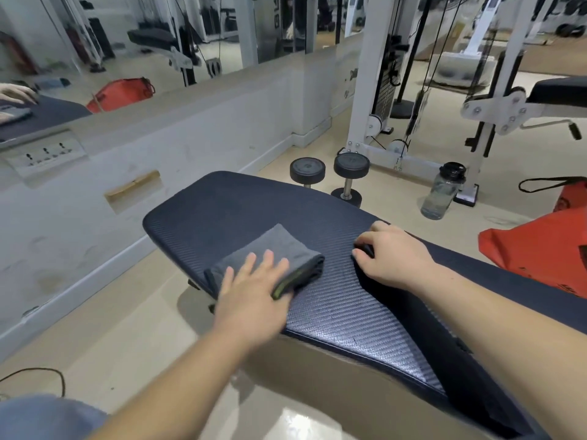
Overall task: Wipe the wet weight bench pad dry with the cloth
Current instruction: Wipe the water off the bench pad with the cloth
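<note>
**Cloth flat on the near end of the pad, both hands down**

Your left hand [251,290] lies open, fingers spread, palm pressing the folded grey cloth [279,258] onto the bench pad [330,300]; the cloth sits toward the pad's rounded far-left end, near its front edge, a green-edged fold showing under your fingertips. Your right hand [394,258] rests on the pad just right of the cloth, fingers curled down against the surface, holding nothing that shows; apart from the cloth.

Pad is dark, ribbed weave, with a sheen along the near edge; whether that is wetness you cannot tell from here.

Room: pale glossy floor [127,344]; low white wall with a mirror [158,42] above it on your left, sockets [44,152] set into the ledge; two dumbbells [330,176] upright on the floor just beyond the pad; a clear water bottle [443,190] near the white cable machine [365,90]; an orange bag [546,246] on the right behind the pad; a black cable [47,374] on the floor, lower left.
</note>
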Motion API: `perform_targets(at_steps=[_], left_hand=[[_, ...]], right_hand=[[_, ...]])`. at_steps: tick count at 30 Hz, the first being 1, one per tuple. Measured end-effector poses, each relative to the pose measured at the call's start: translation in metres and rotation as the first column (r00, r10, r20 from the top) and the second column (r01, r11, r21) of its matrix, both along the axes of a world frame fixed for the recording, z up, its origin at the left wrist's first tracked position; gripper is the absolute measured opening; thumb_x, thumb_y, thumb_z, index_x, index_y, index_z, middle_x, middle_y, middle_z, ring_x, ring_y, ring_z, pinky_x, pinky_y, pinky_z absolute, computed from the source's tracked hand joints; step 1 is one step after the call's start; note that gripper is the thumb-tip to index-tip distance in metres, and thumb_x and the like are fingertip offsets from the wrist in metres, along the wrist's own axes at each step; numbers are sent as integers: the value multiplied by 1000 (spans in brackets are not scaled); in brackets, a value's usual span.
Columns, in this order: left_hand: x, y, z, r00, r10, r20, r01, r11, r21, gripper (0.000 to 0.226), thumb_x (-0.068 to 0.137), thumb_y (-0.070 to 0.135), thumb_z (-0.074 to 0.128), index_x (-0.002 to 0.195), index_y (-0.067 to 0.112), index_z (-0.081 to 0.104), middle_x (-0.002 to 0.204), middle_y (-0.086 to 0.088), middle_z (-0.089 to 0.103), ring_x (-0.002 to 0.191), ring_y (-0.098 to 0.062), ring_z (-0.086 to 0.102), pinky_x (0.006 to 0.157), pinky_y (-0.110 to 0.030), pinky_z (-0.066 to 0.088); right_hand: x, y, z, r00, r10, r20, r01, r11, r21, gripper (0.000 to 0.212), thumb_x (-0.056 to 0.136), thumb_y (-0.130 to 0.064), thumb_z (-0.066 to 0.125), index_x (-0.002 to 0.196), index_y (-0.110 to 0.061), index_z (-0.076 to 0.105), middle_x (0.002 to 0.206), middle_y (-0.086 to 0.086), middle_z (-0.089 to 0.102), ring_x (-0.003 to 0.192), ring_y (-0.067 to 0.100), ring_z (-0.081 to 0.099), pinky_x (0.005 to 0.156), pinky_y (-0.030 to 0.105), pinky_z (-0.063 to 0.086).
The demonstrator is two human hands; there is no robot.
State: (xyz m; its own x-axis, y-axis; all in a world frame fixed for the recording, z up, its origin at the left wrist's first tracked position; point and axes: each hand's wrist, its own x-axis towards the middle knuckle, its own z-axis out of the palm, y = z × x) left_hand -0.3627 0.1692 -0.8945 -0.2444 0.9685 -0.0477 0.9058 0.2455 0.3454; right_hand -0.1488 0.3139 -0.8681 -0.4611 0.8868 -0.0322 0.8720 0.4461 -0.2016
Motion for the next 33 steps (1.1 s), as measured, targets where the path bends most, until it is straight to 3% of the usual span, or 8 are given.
perform_targets(at_steps=[6,11,18,23,25,29,31,33], left_hand=[[-7,-24,5,900,-433,49,435,898,-63,65,96,34,52,152,54,27,165,30,8,154,5,-1,129,-34,-1],[-6,12,9,995,-31,97,37,998,-57,54,100,40,46,152,46,33,169,17,14,158,-10,5,129,-44,-1],[28,-13,11,877,-478,45,479,868,-127,72,94,26,52,155,51,21,168,23,4,156,-3,-5,128,-41,-5],[36,14,16,996,-87,38,91,987,-135,63,100,39,44,157,46,19,171,15,3,158,-13,-3,128,-46,-3],[62,3,19,984,-170,44,176,963,-204,69,98,43,45,158,46,11,171,13,-3,158,-16,-9,128,-47,-5],[34,-3,61,853,-175,492,338,903,-264,76,80,4,56,141,49,52,153,26,43,147,-10,37,114,-29,37],[11,4,72,799,34,601,111,973,-204,61,75,-7,47,109,34,77,121,15,74,123,-20,65,93,-26,53],[-3,14,72,812,145,565,-107,989,-101,51,77,-10,42,91,23,78,100,4,80,108,-22,72,89,-31,58]], right_hand=[[1,2,-1,995,-35,-93,38,999,26,31,98,-45,49,118,-33,70,117,-6,63,121,20,57,86,37,49],[1,-2,0,990,-1,-139,5,1000,26,30,99,-43,50,119,-32,71,120,-9,65,120,17,58,90,37,50],[-3,-2,9,942,4,-337,-38,995,-94,34,89,-45,49,104,-31,76,100,-13,77,98,16,70,92,41,57],[-4,-20,10,941,144,-306,-173,982,-70,35,93,-38,52,119,-28,73,112,-8,70,110,17,65,98,42,53],[-4,-33,11,926,255,-278,-287,954,-84,43,90,-34,45,126,-25,68,119,-9,65,117,16,59,101,41,50],[-5,-57,19,914,368,-172,-401,882,-247,33,90,-24,39,114,-14,60,115,-4,61,112,23,53,101,40,44],[-11,-67,20,909,416,-26,-410,881,-237,36,98,-34,40,121,-12,55,131,11,57,127,30,46,111,46,37],[-21,-80,17,893,434,121,-389,878,-278,74,94,-68,34,154,-25,35,163,16,31,152,35,23,124,54,20]])
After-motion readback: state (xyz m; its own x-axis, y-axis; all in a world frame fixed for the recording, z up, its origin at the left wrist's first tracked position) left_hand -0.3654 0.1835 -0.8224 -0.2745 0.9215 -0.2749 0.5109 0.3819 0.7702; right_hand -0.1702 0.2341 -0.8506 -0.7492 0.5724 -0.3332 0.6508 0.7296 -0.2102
